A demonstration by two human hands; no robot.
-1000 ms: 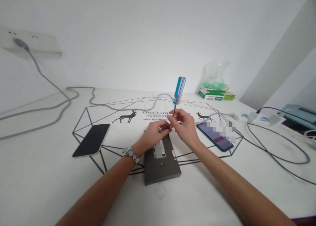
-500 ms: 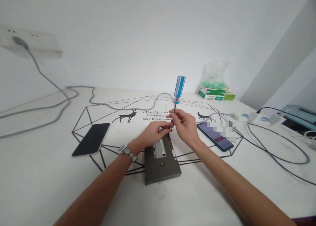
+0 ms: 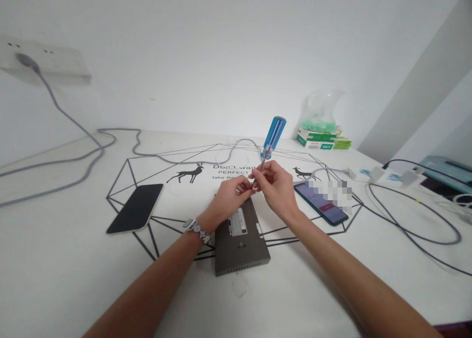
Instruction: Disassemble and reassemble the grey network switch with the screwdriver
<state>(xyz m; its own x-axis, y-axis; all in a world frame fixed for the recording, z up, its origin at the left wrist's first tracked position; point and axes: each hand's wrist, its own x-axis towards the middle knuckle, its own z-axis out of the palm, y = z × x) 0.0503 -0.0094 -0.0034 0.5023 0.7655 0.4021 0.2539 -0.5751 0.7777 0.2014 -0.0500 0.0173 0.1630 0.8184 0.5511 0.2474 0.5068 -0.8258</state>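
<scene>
A screwdriver (image 3: pixel 272 137) with a clear blue handle points up and to the right above the table. My right hand (image 3: pixel 276 187) pinches its metal shaft. My left hand (image 3: pixel 227 199), with a watch on the wrist, meets it at the shaft's lower end with fingers pinched; whatever lies at the tip is hidden. Both hands hover over the far end of a flat grey device (image 3: pixel 239 238) with a white label, lying on the white table (image 3: pixel 73 269).
A dark phone (image 3: pixel 136 208) lies to the left, a lit phone (image 3: pixel 320 202) to the right. Grey cables (image 3: pixel 84 153) run from a wall socket strip (image 3: pixel 47 65). Green boxes and a plastic bag (image 3: pixel 320 131) stand at the back. More cables and adapters (image 3: pixel 405 205) lie at right.
The screwdriver has tilted further to the right and its tip has lifted off the device. My left hand rose to meet the right at the shaft.
</scene>
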